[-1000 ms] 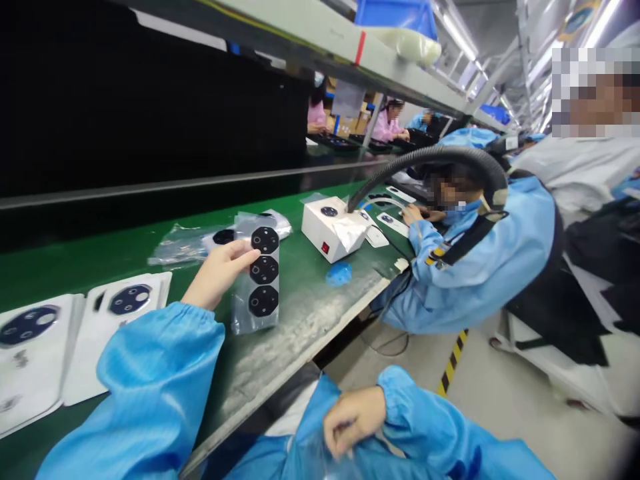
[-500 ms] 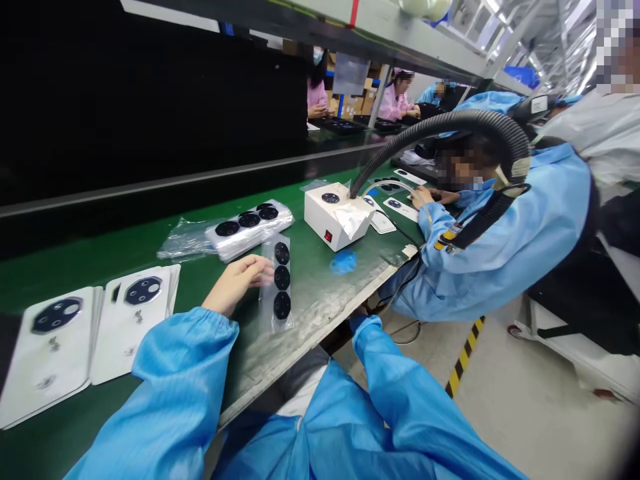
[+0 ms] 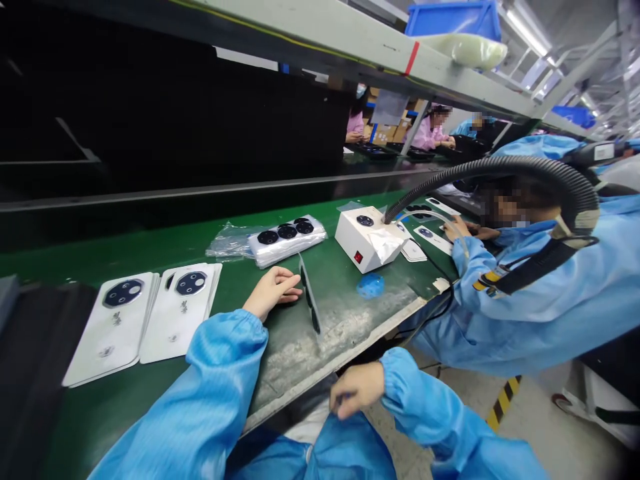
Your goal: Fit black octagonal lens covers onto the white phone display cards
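My left hand point(image 3: 276, 292) rests by the bench surface, fingers closed at the edge of a clear film strip point(image 3: 309, 297) with black camera-ring discs. The strip stands on edge, so its discs show only as thin dark ovals. Beyond it lies a stack of similar clear-film strips point(image 3: 289, 248) with black discs on top. Over my lap, just off the bench edge, is my right hand point(image 3: 357, 389). Its fingers are curled and slightly blurred; whatever they pinch, if anything, is hidden. To the left are two stacks of white phone-back cards, one outer stack point(image 3: 113, 333) and one inner stack point(image 3: 176, 317).
A white box point(image 3: 363, 240) with a red switch and a black corrugated hose point(image 3: 480, 163) stands on the green bench point(image 3: 345, 320). A blue patch point(image 3: 371, 286) lies before it. On the right a co-worker in a blue smock point(image 3: 505, 320) leans over cards. A shelf point(image 3: 350, 40) runs overhead.
The film strip has turned from face-on to edge-on at my left hand. My right hand has come up from below the bench edge into sight. The view has swung left and up.
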{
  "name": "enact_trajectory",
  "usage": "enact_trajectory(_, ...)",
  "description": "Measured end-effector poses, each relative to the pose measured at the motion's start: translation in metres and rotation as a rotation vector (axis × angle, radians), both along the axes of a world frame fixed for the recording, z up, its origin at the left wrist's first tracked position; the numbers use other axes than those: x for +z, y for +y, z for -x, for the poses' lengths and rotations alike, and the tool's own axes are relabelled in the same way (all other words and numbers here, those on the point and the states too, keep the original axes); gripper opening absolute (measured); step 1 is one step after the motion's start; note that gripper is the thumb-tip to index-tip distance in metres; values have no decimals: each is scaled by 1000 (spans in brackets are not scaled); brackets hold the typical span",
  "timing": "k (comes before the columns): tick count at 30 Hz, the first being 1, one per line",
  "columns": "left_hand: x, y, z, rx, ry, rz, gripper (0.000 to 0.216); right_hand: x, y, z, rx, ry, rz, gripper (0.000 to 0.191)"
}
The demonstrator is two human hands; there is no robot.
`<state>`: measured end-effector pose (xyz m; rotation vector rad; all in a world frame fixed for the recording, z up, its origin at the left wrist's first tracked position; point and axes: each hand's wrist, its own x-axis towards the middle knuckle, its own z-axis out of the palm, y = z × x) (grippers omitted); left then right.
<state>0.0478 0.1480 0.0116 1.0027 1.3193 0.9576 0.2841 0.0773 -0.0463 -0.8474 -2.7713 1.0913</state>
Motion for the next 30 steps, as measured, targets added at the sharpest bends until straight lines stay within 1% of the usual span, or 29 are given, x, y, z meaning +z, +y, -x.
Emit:
enact_trajectory(1, 0, 0, -1, 9, 4, 7, 29, 11, 3, -4, 84, 43, 5, 36)
enact_trajectory(2, -1, -1, -2, 12, 13, 11, 30, 21, 9, -9, 134, 88, 0, 43)
enact_trajectory(3, -2, -1, -3, 10, 27, 13, 31, 30, 17, -13, 133, 132, -18, 48)
enact_trajectory(4, -4, -1, -5, 1, 42, 12, 31, 38, 28, -16, 76, 171, -53, 52)
enact_trajectory(5, -6, -1, -6, -12, 60, 10, 30, 43, 41, -17, -16, 203, -97, 55)
enact_trajectory(6, -8, -1, -7, -27, 76, 6, 30, 44, 53, -14, -144, 226, -156, 55)
enact_trajectory(8, -13, -1, -7, -47, 103, -7, 28, 41, 73, 0, -351, 241, -276, 52)
enact_trajectory(9, -14, -1, -7, -51, 113, -14, 28, 36, 78, 10, -403, 233, -321, 51)
enact_trajectory(10, -16, -1, -6, -53, 120, -22, 27, 31, 80, 20, -421, 218, -354, 52)
enact_trajectory(12, -17, 0, -3, -48, 130, -36, 27, 20, 74, 36, -394, 186, -397, 60)
enact_trajectory(14, -19, 1, 1, -39, 137, -50, 28, 11, 58, 43, -348, 169, -429, 61)
enact_trajectory(17, -23, 5, 5, -37, 135, -74, 30, 5, 33, 38, -322, 201, -477, 49)
enact_trajectory(19, -26, 6, 6, -56, 118, -92, 30, 4, 21, 31, -325, 264, -505, 42)
enact_trajectory(22, -26, 5, 3, -123, 57, -130, 29, 5, 12, 25, -335, 413, -541, 40)
enact_trajectory(25, -18, 0, -2, -205, -32, -225, 30, 7, 8, 24, -318, 575, -572, 41)
enact_trajectory(30, 12, -16, -5, -354, -134, -460, 37, 10, 2, 23, -298, 772, -634, 42)
